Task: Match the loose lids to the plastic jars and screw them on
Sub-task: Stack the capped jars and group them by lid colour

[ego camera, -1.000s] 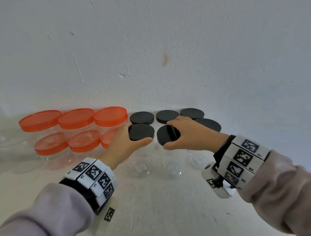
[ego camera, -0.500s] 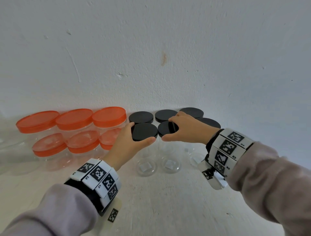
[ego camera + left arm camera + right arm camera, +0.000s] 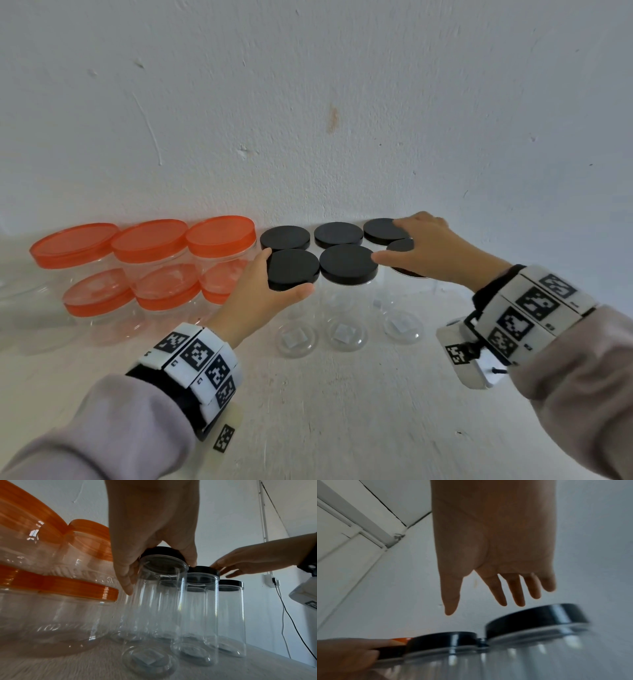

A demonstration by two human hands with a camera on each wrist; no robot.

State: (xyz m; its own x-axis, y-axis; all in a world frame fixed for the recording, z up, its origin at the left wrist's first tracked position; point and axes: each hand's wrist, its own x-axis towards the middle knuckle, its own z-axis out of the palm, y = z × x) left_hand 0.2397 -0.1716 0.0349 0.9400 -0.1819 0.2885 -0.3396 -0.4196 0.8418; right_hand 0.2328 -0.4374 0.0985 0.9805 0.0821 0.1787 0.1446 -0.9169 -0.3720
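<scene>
Several tall clear jars [image 3: 346, 329] with black lids stand in two rows by the wall. My left hand [image 3: 281, 274] grips the front-left black lid [image 3: 291, 269] on its jar, thumb on the near rim; in the left wrist view the left hand [image 3: 159, 568] clasps that lid [image 3: 161, 550]. The front-middle lid [image 3: 347, 263] sits flat on its jar, untouched. My right hand [image 3: 394, 241] hovers open, fingers spread, over the right jars and partly hides the front-right lid [image 3: 402, 245]. In the right wrist view the right hand [image 3: 484, 608] holds nothing above a black lid [image 3: 536, 616].
Wide clear jars with orange lids [image 3: 150, 236] are stacked in two layers at the left, touching the black-lidded group. The white wall [image 3: 308, 102] rises right behind all jars. The pale tabletop [image 3: 342, 411] lies in front. A cable [image 3: 288, 616] hangs from a wall socket at the right.
My right hand set the front-middle lid flat on its jar, let go, opened, and moved right over the right jars. The left hand stays on the front-left lid.
</scene>
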